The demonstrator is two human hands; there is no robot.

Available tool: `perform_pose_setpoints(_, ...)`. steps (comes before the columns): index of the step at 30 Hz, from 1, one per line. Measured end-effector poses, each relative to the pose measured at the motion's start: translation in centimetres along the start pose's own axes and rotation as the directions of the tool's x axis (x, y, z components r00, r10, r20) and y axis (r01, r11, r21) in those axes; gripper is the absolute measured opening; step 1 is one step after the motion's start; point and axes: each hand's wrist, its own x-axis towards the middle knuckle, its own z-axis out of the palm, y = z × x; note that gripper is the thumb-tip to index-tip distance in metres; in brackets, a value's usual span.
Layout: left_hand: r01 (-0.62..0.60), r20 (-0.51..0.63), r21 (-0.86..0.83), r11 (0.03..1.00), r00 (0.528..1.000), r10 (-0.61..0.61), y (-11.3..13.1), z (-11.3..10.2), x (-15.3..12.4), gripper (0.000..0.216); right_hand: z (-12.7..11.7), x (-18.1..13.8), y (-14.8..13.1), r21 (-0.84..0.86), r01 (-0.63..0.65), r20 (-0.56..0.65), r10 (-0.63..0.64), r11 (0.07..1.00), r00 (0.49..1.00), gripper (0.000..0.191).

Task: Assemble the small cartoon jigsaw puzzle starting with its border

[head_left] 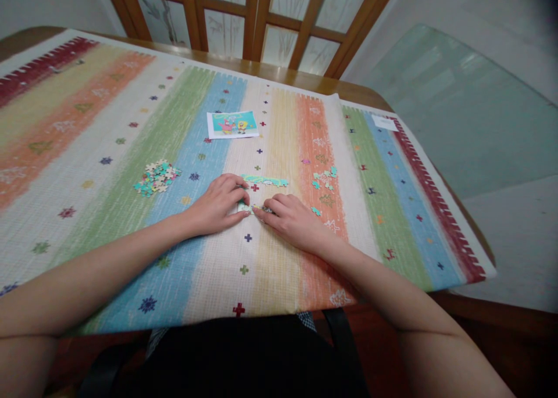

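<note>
My left hand (223,206) rests on the striped tablecloth with its fingers curled, thumb and fingertips closing on a short row of jigsaw pieces (253,210). From the other side my right hand (288,217) pinches the right end of the same row, fingertips nearly meeting those of the left. Both hands partly hide these pieces. Just beyond the fingers lies a joined strip of jigsaw pieces (272,182), teal and green, running left to right. Left of my left hand is a heap of mixed jigsaw pieces (156,177).
Several loose teal pieces (328,180) lie scattered right of my right hand, one (316,211) nearer to me. A cartoon picture card (233,125) lies beyond the strip. A white slip of paper (384,123) is at the far right of the tablecloth (218,276). Wooden doors (253,20) stand behind.
</note>
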Motion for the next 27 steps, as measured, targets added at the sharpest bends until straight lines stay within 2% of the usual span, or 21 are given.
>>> perform_pose_setpoints(5,-0.007,-0.002,0.018,1.0,1.0,0.007,-0.1,0.1,0.0,0.021,-0.5,0.6,-0.2,-0.01,-0.007,-0.005,0.007,1.0,1.0,0.028)
perform_pose_setpoints(8,0.001,0.009,0.026,1.0,1.0,-0.001,0.0,0.1,0.0,0.022,-0.1,0.7,0.2,0.145,-0.078,-0.033,0.084,0.986,0.996,0.027)
perform_pose_setpoints(11,-0.012,0.001,0.048,0.999,1.0,0.012,0.1,0.1,-0.1,0.023,-0.1,0.4,1.1,0.329,-0.145,-0.074,0.178,0.933,0.981,0.031)
perform_pose_setpoints(13,-0.026,-0.008,0.066,0.997,1.0,0.027,0.0,0.2,-0.1,0.022,-0.6,-0.3,1.6,0.377,-0.176,-0.114,0.233,0.91,0.966,0.033)
perform_pose_setpoints(16,-0.041,-0.021,0.085,0.996,0.999,0.043,-0.1,0.2,-0.2,0.024,-1.3,-1.9,1.7,0.335,-0.201,-0.135,0.258,0.921,0.957,0.031)
perform_pose_setpoints(19,-0.085,-0.027,0.114,0.99,0.996,0.089,0.0,0.2,-0.3,0.031,-1.4,-3.5,0.8,0.223,-0.237,-0.096,0.263,0.946,0.96,0.032)
perform_pose_setpoints(23,-0.252,0.115,0.137,0.958,0.965,0.237,0.8,0.3,-0.6,0.047,-0.8,-4.7,-1.1,0.065,-0.285,-0.068,0.289,0.956,0.955,0.035)
perform_pose_setpoints(27,-0.286,0.25,0.142,0.948,0.937,0.245,1.4,0.6,-0.9,0.054,-0.3,-4.9,-2.3,-0.021,-0.298,-0.049,0.297,0.954,0.954,0.041)
